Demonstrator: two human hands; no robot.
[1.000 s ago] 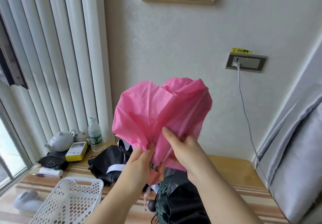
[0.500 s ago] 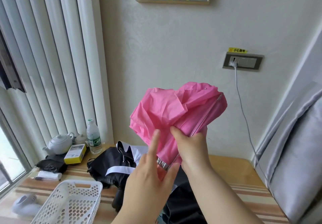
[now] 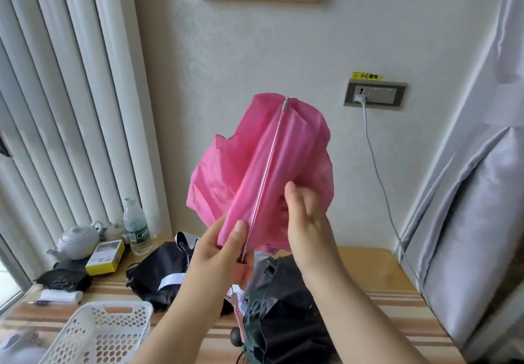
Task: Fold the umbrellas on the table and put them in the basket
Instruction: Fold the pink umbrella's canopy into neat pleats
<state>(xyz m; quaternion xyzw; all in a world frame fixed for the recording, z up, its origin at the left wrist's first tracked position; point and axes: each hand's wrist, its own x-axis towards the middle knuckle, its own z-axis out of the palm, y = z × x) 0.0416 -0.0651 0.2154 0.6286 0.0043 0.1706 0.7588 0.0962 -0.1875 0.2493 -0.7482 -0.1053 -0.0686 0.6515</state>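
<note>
While the pink umbrella (image 3: 255, 171) is held up in the air above the table (image 3: 377, 267), its lower end is gripped by the left hand (image 3: 218, 256), whose thumb is pressed onto a fold of pink fabric just beside a bare metal rib (image 3: 269, 165). The rib is seen running from that hand up to the top edge of the canopy, which is loosely bunched rather than wrapped. The right hand (image 3: 309, 227) is laid against the right side of the canopy with thumb raised and fingers tucked behind the fabric; whether the cloth is clasped or only supported there cannot be told.

Directly below the pink umbrella, a dark umbrella (image 3: 283, 315) is heaped on the table, with a pink strap and a dark knob showing at its left edge. To the left of that heap, a second black umbrella (image 3: 161, 276) with a white band is spread on the striped surface. The white perforated basket (image 3: 96, 332) is placed at the table's near left corner, well apart from the pink umbrella, with nothing visible inside it.

At the far left end of the table, a white teapot (image 3: 79, 240), a water bottle (image 3: 136, 227) and a yellow box (image 3: 105, 256) are grouped near the vertical blinds (image 3: 71, 94).
</note>
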